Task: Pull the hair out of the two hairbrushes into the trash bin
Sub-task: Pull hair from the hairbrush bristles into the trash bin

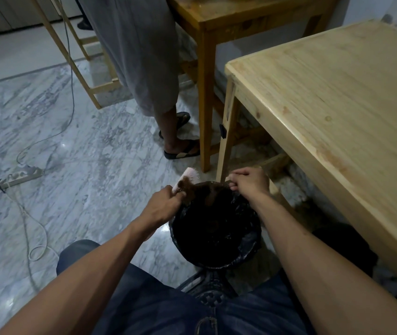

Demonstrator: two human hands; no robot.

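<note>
A black-lined trash bin (248, 247) stands on the floor between my knees. My left hand (162, 206) grips a pink hairbrush (190, 174) over the bin's far left rim, bristle head pointing away. Brown hair (210, 192) stretches from the brush across the bin's far side to my right hand (247, 181), which pinches it with curled fingers over the far right rim. Only one hairbrush is visible.
A light wooden table (337, 105) fills the right side, its leg just beyond the bin. A darker wooden table (229, 18) and a standing person's legs in sandals (180, 146) are ahead. A power strip (16, 177) and cables lie on the marble floor at left.
</note>
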